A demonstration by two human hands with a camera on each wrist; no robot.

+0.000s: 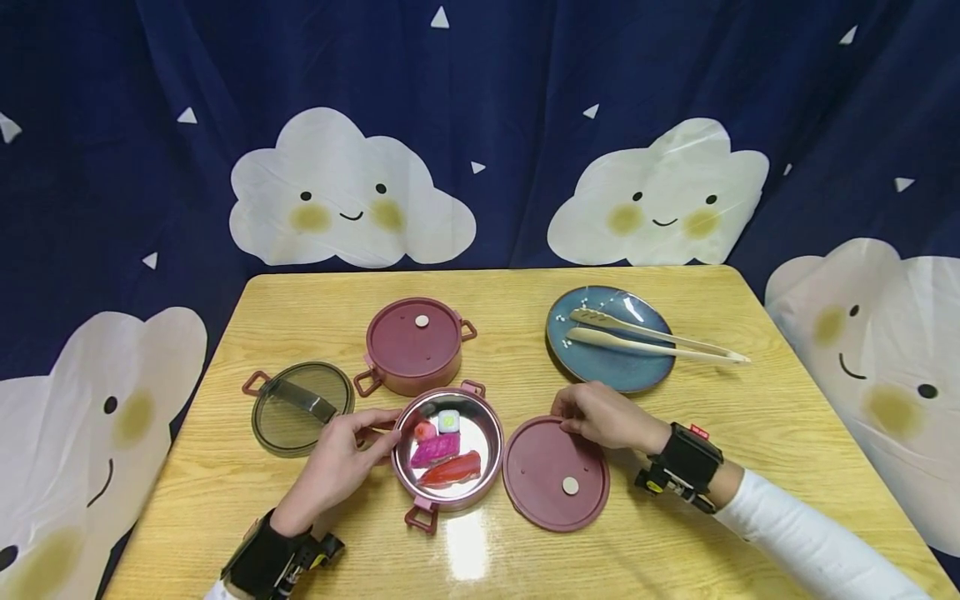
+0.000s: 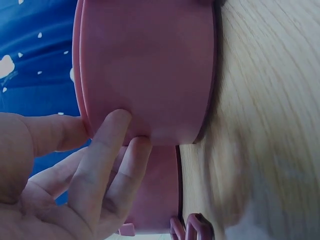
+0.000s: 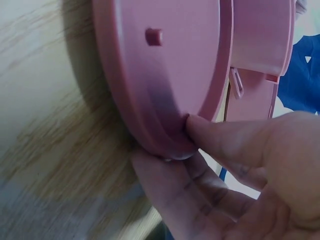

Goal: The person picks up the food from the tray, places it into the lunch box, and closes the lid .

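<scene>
A dark pink pot with an open top holds several small food-like pieces: a white cube, a small pink piece, a magenta piece and a red piece. At its left side, my left hand has its thumb at the rim and other fingertips against the outer wall. To the right of the pot lies a matching round lid with a white dot. My right hand pinches the lid's far edge, thumb on top and fingers under it in the right wrist view.
Behind stands a second dark pink pot, its lid on. A see-through lid with a brown band lies beyond my left hand. Wooden tongs rest across a blue plate at the back right of the wooden table.
</scene>
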